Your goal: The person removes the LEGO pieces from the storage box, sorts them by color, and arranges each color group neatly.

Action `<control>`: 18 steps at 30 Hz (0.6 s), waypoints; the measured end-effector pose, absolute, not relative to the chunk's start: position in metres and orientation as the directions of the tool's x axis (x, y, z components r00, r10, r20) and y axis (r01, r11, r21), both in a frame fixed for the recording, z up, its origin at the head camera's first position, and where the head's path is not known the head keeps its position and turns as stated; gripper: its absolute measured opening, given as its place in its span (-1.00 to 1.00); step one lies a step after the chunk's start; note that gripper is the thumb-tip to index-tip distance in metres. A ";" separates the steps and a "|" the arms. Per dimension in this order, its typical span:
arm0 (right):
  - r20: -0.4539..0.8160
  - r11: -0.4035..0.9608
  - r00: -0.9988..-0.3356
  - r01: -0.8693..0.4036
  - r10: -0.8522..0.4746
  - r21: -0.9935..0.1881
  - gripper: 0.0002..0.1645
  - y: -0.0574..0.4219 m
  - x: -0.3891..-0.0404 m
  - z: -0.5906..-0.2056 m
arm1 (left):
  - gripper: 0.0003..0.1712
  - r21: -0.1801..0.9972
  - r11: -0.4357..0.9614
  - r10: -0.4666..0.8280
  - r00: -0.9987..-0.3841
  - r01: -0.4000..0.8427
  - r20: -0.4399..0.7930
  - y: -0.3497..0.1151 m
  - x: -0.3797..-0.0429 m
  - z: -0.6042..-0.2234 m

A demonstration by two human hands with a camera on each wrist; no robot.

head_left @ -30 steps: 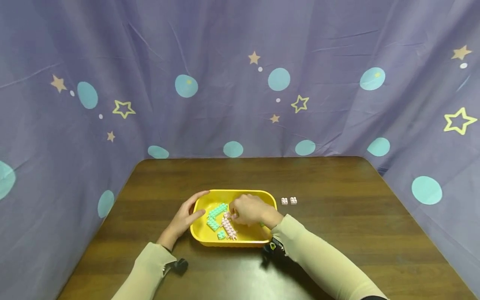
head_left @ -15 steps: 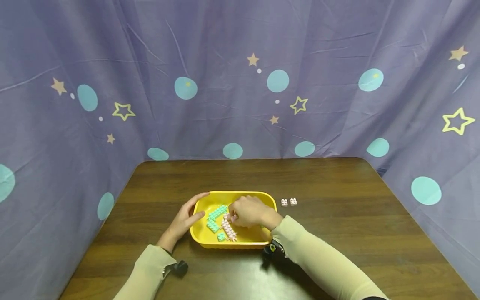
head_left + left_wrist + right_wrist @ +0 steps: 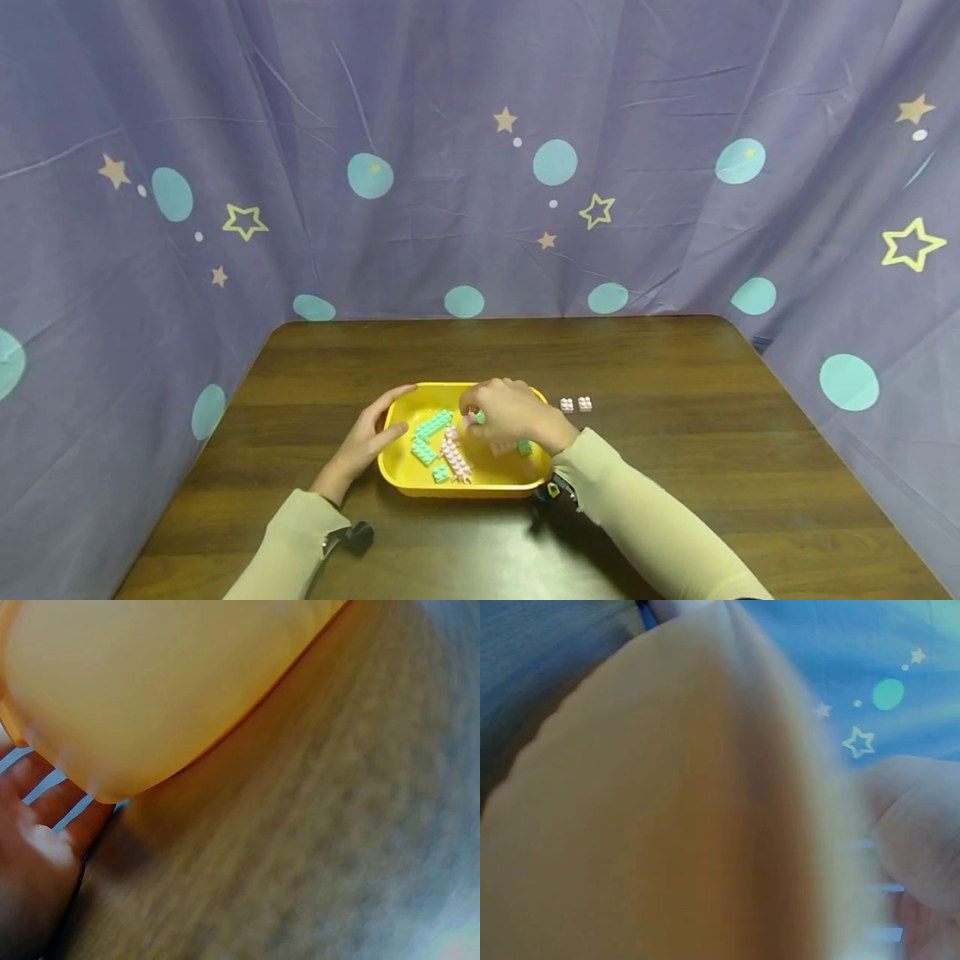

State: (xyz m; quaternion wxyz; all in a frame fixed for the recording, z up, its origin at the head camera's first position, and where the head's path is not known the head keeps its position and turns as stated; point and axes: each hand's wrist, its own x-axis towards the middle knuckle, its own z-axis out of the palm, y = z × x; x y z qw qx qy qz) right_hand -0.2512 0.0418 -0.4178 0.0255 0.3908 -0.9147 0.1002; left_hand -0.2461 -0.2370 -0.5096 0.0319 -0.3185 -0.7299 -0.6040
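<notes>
In the head view, a yellow plastic basin (image 3: 472, 492) sits on the table with pink and green toy building bricks inside. My left hand (image 3: 367, 435) holds its left end, the thumb over the rim inside and the fingers along the outer wall. Over the basin's right half, my right hand (image 3: 513, 412) pinches a small pink toy brick (image 3: 470, 419); a bit of green shows beside it between the fingers. To the left lie joined green bricks (image 3: 433, 425), a studded pink strip (image 3: 454, 457) and a small green brick (image 3: 440, 474). Another green brick (image 3: 524, 447) lies under the right wrist.
Two small pale pink bricks (image 3: 576, 404) lie on the wooden table (image 3: 675, 467) just right of the basin. A purple curtain (image 3: 465, 167) with stars and dots hangs behind the table. The basin wall fills much of both wrist views.
My right hand has moved slightly up and right, bringing the pink brick with it. A green brick and a pink one beneath that hand now show. The left hand stays on the basin.
</notes>
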 end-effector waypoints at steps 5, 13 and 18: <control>0.190 0.680 -0.702 -0.712 -0.686 -0.177 -0.82 0.059 -0.253 -0.408 | -0.37 0.864 0.071 0.422 -0.800 0.499 0.427 -0.237 -0.246 -0.513; 0.333 0.712 -0.738 -0.666 -0.587 -0.223 -0.89 0.100 -0.263 -0.400 | -0.37 0.872 0.054 0.428 -0.800 0.486 0.420 -0.237 -0.246 -0.514; 0.386 0.738 -0.774 -0.616 -0.503 -0.274 -0.89 0.126 -0.272 -0.398 | -0.36 0.869 0.059 0.429 -0.799 0.491 0.422 -0.236 -0.248 -0.511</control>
